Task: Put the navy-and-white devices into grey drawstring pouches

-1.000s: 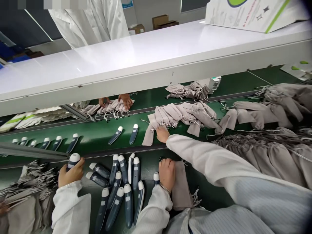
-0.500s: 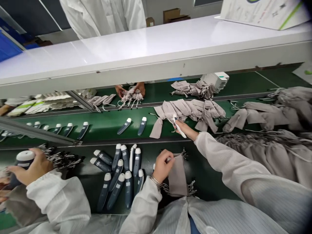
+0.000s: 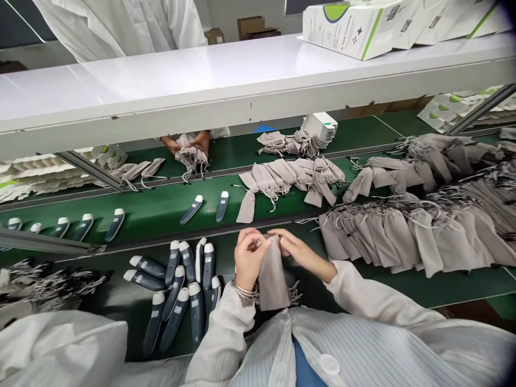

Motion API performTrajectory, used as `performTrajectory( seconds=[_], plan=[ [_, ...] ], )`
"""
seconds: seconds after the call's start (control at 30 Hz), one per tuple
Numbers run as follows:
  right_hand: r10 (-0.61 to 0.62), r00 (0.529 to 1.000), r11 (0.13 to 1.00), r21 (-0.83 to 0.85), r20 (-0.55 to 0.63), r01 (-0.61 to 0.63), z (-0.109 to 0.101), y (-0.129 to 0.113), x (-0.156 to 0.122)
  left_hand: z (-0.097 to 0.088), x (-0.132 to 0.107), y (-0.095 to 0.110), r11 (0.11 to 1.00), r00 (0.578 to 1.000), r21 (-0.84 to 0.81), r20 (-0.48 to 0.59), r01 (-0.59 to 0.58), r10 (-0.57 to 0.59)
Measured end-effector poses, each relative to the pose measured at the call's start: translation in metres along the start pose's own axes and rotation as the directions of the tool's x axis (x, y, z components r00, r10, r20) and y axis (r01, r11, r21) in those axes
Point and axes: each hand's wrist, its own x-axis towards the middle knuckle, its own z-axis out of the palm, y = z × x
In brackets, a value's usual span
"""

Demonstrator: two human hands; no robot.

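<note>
My left hand (image 3: 249,260), with bracelets at the wrist, pinches the upper edge of a grey drawstring pouch (image 3: 274,280). From the other side, the fingers of my right hand (image 3: 303,252) close on the same edge. The pouch hangs upright in front of my coat, its mouth between both hands; whether anything is inside is hidden. To the left on the dark green work surface lie several navy handheld devices (image 3: 196,312) with white tips.
Behind a rail, the green belt (image 3: 169,196) carries more devices and a pile of filled-looking pouches (image 3: 270,177). Many pouches (image 3: 395,236) lie in rows at right. A white shelf (image 3: 226,70) with boxes (image 3: 350,32) crosses above. Opposite, a co-worker's hands (image 3: 197,145) hold pouches.
My right hand has come back from the belt to the pouch at my left hand; the white-and-navy device it held is out of sight. The view has turned right. A neighbour's hand has left view.
</note>
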Motion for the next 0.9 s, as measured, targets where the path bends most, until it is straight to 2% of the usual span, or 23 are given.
performTrajectory(
  seconds=[0.07,0.13,0.2,0.27,0.3,0.37,0.4,0.43,0.47,0.5,0.53,0.57,0.6,0.63,0.67,0.73,0.83,0.9],
  plan=[
    [0.076,0.997,0.986,0.149,0.008,-0.077,-0.008,-0.013,-0.016,-0.012,0.001,-0.002,0.999,0.999,-0.020,-0.025,0.043,-0.044],
    [0.069,0.997,0.956,0.287,-0.046,-0.053,-0.018,-0.035,-0.027,-0.024,0.002,-0.010,0.997,0.994,-0.035,-0.079,0.070,-0.073],
    [0.001,0.989,0.948,0.314,-0.147,0.046,-0.029,-0.061,-0.029,-0.030,0.001,-0.022,0.998,0.991,-0.008,-0.112,0.067,-0.067],
    [-0.132,0.946,0.948,0.240,-0.296,0.207,-0.042,-0.086,-0.017,-0.028,-0.001,-0.039,0.996,0.997,0.070,-0.072,0.047,-0.042],
    [-0.230,0.894,0.935,0.168,-0.385,0.313,-0.048,-0.096,-0.006,-0.025,-0.002,-0.049,0.992,0.999,0.124,-0.031,0.030,-0.026],
    [-0.451,0.723,0.862,-0.046,-0.523,0.504,-0.062,-0.110,0.025,-0.017,-0.005,-0.068,0.969,0.997,0.247,0.070,-0.026,0.009],
    [-0.542,0.646,0.819,-0.166,-0.537,0.549,-0.067,-0.113,0.044,-0.013,-0.007,-0.077,0.949,0.992,0.308,0.120,-0.063,0.027],
    [-0.612,0.600,0.782,-0.278,-0.515,0.558,-0.071,-0.113,0.065,-0.010,-0.008,-0.085,0.925,0.986,0.366,0.163,-0.102,0.045],
    [-0.657,0.591,0.754,-0.378,-0.468,0.538,-0.073,-0.110,0.087,-0.008,-0.010,-0.092,0.897,0.978,0.419,0.200,-0.141,0.060],
    [-0.670,0.619,0.737,-0.468,-0.410,0.487,-0.071,-0.105,0.109,-0.006,-0.011,-0.098,0.866,0.971,0.469,0.227,-0.175,0.073],
    [-0.637,0.693,0.730,-0.555,-0.339,0.400,-0.067,-0.098,0.132,-0.006,-0.012,-0.103,0.833,0.965,0.514,0.247,-0.203,0.083],
    [-0.553,0.789,0.718,-0.634,-0.268,0.288,-0.059,-0.088,0.155,-0.005,-0.013,-0.106,0.800,0.961,0.556,0.261,-0.226,0.090],
    [-0.432,0.877,0.691,-0.702,-0.211,0.171,-0.048,-0.077,0.178,-0.005,-0.013,-0.109,0.767,0.958,0.593,0.270,-0.245,0.098],
    [-0.284,0.944,0.649,-0.759,-0.168,0.060,-0.036,-0.064,0.199,-0.005,-0.014,-0.111,0.735,0.955,0.625,0.277,-0.263,0.106],
    [-0.151,0.978,0.606,-0.795,-0.145,-0.024,-0.022,-0.050,0.220,-0.004,-0.015,-0.112,0.705,0.951,0.651,0.285,-0.281,0.117],
    [0.010,0.989,0.545,-0.828,-0.147,-0.129,0.008,-0.021,0.255,-0.003,-0.016,-0.114,0.656,0.942,0.684,0.305,-0.319,0.140],
    [0.098,0.969,0.493,-0.835,-0.226,-0.245,0.043,0.015,0.289,-0.002,-0.017,-0.115,0.612,0.928,0.701,0.331,-0.365,0.174],
    [0.120,0.957,0.480,-0.829,-0.264,-0.289,0.054,0.030,0.300,-0.002,-0.017,-0.112,0.610,0.922,0.696,0.337,-0.379,0.189]
  ],
)
